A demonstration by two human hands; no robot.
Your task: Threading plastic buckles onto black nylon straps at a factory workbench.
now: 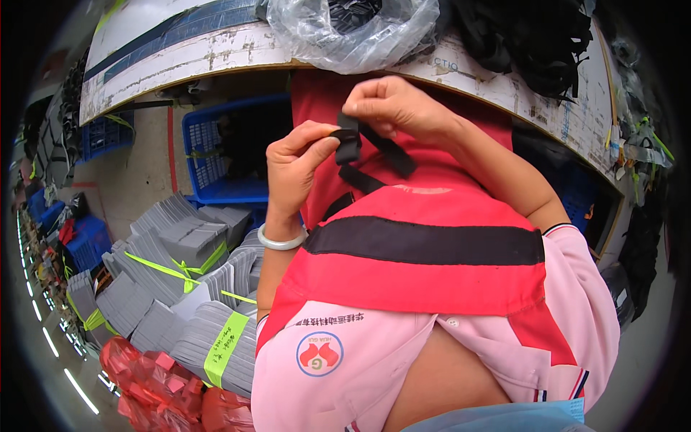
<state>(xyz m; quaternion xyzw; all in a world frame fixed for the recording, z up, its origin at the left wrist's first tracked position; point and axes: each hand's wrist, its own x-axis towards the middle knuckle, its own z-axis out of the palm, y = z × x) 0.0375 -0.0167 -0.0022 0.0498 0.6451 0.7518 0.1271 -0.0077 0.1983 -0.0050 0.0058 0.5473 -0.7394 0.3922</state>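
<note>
Left hand [295, 169] pinching one end of black strap piece [348, 144], right hand [392, 108] gripping the other from above; held up over the red apron [432, 281], below counter [216, 50] edge, probably for close alignment. Grey bundles [180, 273] lower left.

Both hands meet in front of the chest, the left hand [299, 169] just left of the right hand [396, 108], with the strap [360, 155] pinched between them and hanging down over the apron [425, 252]. Beyond the hands runs the table edge [216, 50], a plastic bag [353, 32] lying on it. Under the table to the left sits a crate [209, 155], and nearer, low left, bundled stacks of flat pieces [180, 288].
</note>
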